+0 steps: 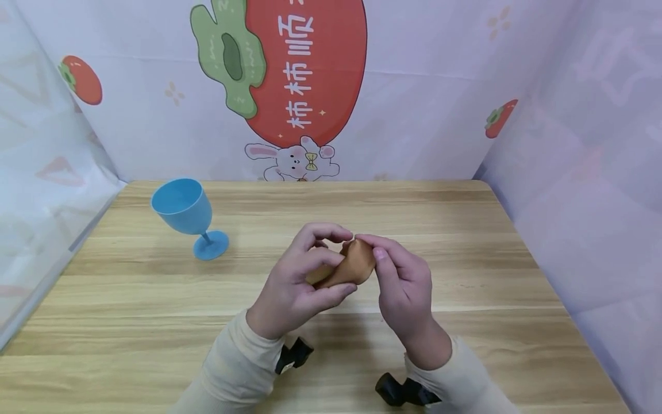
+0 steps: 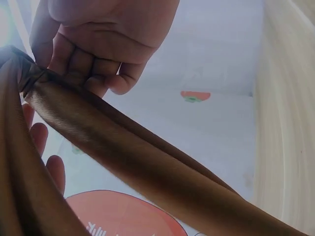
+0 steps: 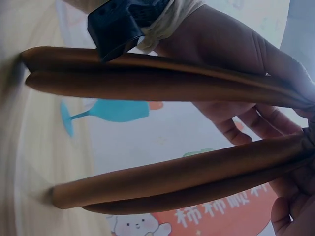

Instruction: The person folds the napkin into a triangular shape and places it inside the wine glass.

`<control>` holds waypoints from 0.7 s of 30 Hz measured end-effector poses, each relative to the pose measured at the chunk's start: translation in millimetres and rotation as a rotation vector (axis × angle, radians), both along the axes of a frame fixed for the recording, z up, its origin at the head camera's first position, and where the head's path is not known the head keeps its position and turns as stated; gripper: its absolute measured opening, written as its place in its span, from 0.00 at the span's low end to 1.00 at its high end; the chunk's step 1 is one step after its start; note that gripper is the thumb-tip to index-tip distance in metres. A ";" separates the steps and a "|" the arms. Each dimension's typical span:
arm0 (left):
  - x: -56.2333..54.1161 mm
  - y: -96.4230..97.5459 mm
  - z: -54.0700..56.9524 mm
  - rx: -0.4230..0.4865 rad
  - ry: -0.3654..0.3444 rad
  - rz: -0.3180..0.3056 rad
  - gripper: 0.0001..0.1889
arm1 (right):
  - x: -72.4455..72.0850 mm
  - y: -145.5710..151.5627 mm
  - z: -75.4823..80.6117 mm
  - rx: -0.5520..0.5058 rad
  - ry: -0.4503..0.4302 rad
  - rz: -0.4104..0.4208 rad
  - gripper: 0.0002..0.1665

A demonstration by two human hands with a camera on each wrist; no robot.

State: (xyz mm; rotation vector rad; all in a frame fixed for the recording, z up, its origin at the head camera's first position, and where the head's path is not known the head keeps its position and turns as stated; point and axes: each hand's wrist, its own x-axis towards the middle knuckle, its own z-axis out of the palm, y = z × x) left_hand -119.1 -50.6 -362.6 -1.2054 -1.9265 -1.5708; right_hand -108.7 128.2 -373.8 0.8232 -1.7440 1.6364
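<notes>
In the head view, the brown strip [image 1: 358,267] sits bunched between the two hands at the middle of the frame, above the wooden table [image 1: 129,322]. The left hand [image 1: 292,287] has its thumb beneath and its fingers bent over, partly spread, holding the strip's left side. The right hand [image 1: 408,287] pinches the other side between thumb and index finger, its tip close to the left fingertips. A blue goblet [image 1: 188,213] stands upright at the left, well apart from both hands. Two black devices [image 1: 405,394] show by the pale sleeves [image 1: 233,359] at the lower middle, and behind the table hangs a printed cloth [image 1: 424,115] with a large red fruit [image 1: 331,75] and a white rabbit [image 1: 300,158]. In the left wrist view, one length of the strip slants from a gathered part at upper left to lower right, a second fills the lower left; the right hand is at the top, and left fingertips show at the left edge. In the right wrist view, two folded lengths spread leftward from the hands at the right edge; whether their ends touch the table, I cannot tell.
</notes>
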 end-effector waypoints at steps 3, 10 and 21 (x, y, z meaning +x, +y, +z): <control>-1.5 0.8 3.1 0.037 -0.003 -0.001 0.11 | -0.6 -3.3 3.8 -0.025 -0.022 0.016 0.18; -2.9 2.2 5.1 0.125 -0.050 0.017 0.13 | -1.1 -7.2 8.3 -0.023 -0.077 0.084 0.19; -6.2 5.6 5.4 0.179 -0.103 0.081 0.12 | -4.5 -8.0 5.2 0.114 -0.062 0.128 0.44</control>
